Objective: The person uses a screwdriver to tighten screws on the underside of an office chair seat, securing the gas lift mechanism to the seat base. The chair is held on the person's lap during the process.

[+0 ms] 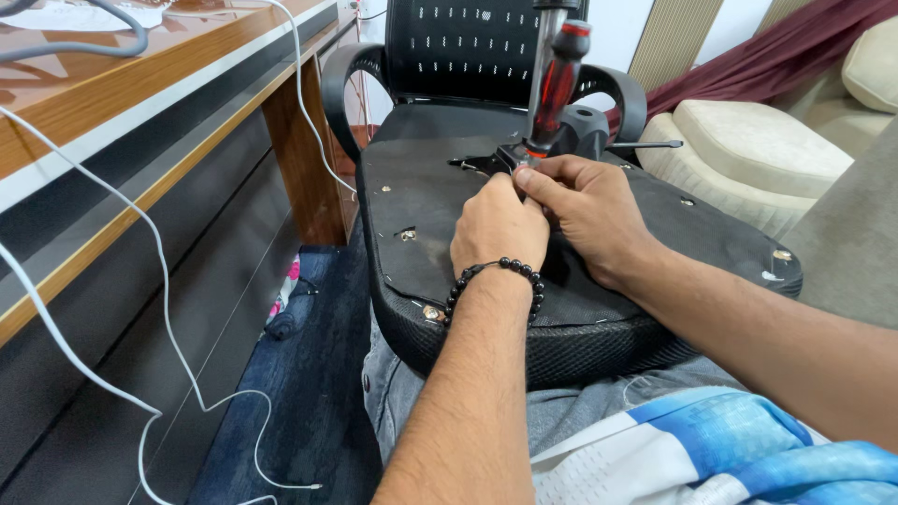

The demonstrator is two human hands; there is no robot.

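Upturned chair seat (449, 215), screwdriver (554, 89) above fingers (533, 178).

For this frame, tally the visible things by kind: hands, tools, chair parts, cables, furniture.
Hands: 2, left hand and right hand, both at the base of the screwdriver
Screwdrivers: 1, red and black handle, upright
Chair seats: 1, upturned black seat
Bead bracelets: 1
White cables: 1
Wooden desks: 1
Total: 7
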